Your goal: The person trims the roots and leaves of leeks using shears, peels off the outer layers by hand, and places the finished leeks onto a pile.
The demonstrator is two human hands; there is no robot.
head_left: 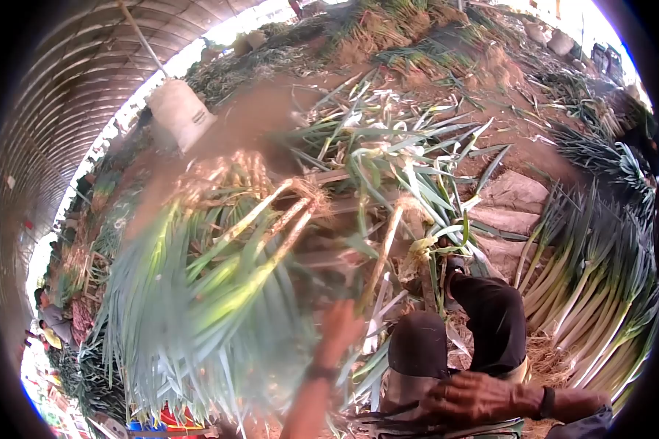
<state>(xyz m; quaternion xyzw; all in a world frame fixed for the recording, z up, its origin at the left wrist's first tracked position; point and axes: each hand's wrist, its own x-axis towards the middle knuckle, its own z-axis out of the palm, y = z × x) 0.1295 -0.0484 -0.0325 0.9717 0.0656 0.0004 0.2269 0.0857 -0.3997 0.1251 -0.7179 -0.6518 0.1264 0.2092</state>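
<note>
My left hand (339, 325), smeared by motion, is at the lower middle with its fingers closed around the lower part of a leek (388, 245). That leek stands tilted, its root end up, and its leaf end is hard to make out. Left of the hand lies a large heap of leeks (227, 307) with brown roots toward the top and long green leaves hanging down. My right hand (472, 395) lies across my lap, fingers stretched to the left and a ring on one of them; it holds nothing that I can see.
Loose leaves and trimmings (410, 161) cover the ground ahead. More leeks (586, 278) lie in a row at the right, beside flattened sacking (509, 205). A white sack (179, 113) stands at the upper left. Another person (55, 318) is at the far left.
</note>
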